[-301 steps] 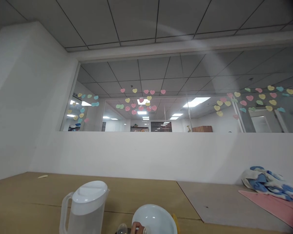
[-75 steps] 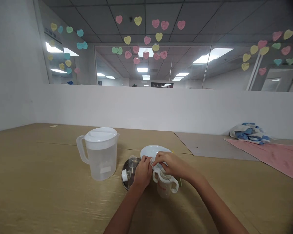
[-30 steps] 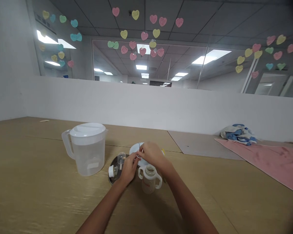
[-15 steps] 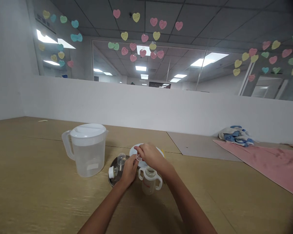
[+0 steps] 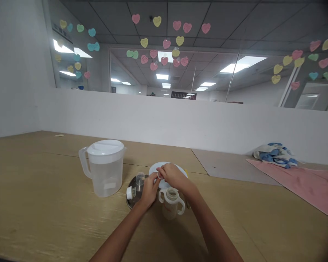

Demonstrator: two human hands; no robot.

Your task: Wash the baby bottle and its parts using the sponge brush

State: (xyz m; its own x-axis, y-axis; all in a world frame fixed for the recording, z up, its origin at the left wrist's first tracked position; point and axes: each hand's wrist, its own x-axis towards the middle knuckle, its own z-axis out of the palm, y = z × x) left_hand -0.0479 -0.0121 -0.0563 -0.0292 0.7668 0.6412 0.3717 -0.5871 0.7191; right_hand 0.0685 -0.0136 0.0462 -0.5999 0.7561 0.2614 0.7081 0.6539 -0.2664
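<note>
Over the white plate's near edge, my left hand (image 5: 149,190) and my right hand (image 5: 175,177) meet with their fingers closed on a small clear round piece, which looks like a bottle nipple (image 5: 160,176). Fingers hide part of it. Just below my right hand stands an uncapped baby bottle (image 5: 169,210) with two white handles, upright on the table. Left of my left hand is a dark round tray (image 5: 128,202). It holds a clear domed cap (image 5: 140,178) and a small white-and-clear part (image 5: 130,193) on its side. Behind my hands lies the white plate (image 5: 156,167).
A lidded plastic pitcher (image 5: 107,178) with liquid inside stands at the left. Something yellow (image 5: 186,172) shows at the plate's right edge. Far right, a crumpled blue-and-white cloth (image 5: 274,155) lies by a pink mat (image 5: 303,182). A low white wall (image 5: 164,120) bounds the table's back.
The whole view has shifted slightly, so everything sits a little further right. Both hands stay together on the clear piece, with only slight finger movement.
</note>
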